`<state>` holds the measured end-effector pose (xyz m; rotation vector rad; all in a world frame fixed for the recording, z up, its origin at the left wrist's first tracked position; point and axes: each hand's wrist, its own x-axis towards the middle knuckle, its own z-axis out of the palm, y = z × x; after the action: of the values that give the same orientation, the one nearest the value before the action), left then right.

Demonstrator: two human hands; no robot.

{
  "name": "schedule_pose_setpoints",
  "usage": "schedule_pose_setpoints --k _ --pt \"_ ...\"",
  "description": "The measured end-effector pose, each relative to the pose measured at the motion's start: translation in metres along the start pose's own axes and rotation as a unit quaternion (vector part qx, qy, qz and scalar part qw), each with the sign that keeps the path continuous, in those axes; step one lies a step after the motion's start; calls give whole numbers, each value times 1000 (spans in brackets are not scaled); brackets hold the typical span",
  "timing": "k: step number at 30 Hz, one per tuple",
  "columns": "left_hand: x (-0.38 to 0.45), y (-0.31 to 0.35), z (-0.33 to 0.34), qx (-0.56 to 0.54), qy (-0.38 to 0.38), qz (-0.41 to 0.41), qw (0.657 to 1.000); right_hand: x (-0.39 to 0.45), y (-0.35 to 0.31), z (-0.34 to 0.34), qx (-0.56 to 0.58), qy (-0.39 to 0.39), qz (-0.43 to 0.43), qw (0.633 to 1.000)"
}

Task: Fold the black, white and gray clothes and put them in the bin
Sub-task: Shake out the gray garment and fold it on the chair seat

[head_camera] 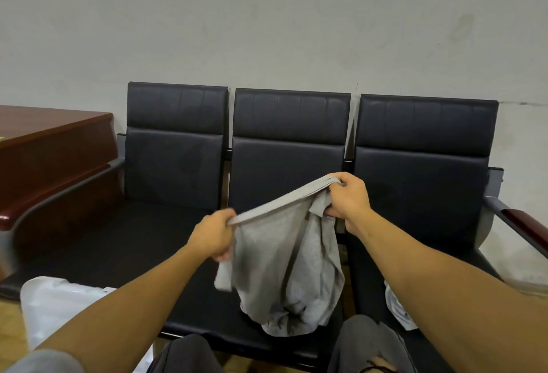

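I had the gray garment [287,265] lifted in front of me, over the middle seat of the black three-seat bench [290,165]. My left hand [215,236] was curled tight around one end of its stretched top edge, at about eight o'clock from the cloth's upper band. My right hand [350,202] was clamped on the other end, higher up, at roughly two o'clock, with a bunch of fabric gathered under the fingers. The edge ran taut and slanted between the two hands, rising toward the right.

The rest of the garment hung down in loose folds, and its lowest part rested crumpled on the front of the middle seat cushion, near six o'clock in my view. I could not tell what kind of garment it was.

At seven o'clock a white plastic bag [59,310] lay low beside the bench, and a smaller white item [398,310] sat on the right seat at about four o'clock, partly hidden by my right forearm. A reddish wooden desk [50,147] stood at nine o'clock, touching the bench's left armrest. My dark-trousered knees [367,340] showed at the bottom edge.
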<state>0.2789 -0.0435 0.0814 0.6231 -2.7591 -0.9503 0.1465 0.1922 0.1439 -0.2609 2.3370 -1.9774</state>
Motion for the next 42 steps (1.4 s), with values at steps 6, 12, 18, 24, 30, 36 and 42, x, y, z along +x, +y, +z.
schedule_pose_setpoints --k 6,12,18,24,30,36,42 --pt "-5 67 -22 -398 -84 151 901 -13 -21 -1 91 -387 94 913" --pt "1 73 -16 -484 -235 161 827 2 -14 7 111 -469 124 867" --pt "104 68 -20 -439 24 -28 898 97 1 37 1 -62 51 997" --pt "195 98 -145 -122 284 128 942 166 -96 -2 -88 174 -167 966" --pt "168 92 -182 106 327 283 896 145 -101 -29 -213 222 -305 901" --pt "98 11 -88 121 70 266 954 65 50 -30 -393 39 -218 893" --pt "42 -74 35 157 -265 177 935 6 189 -24 -435 -339 -2 834"
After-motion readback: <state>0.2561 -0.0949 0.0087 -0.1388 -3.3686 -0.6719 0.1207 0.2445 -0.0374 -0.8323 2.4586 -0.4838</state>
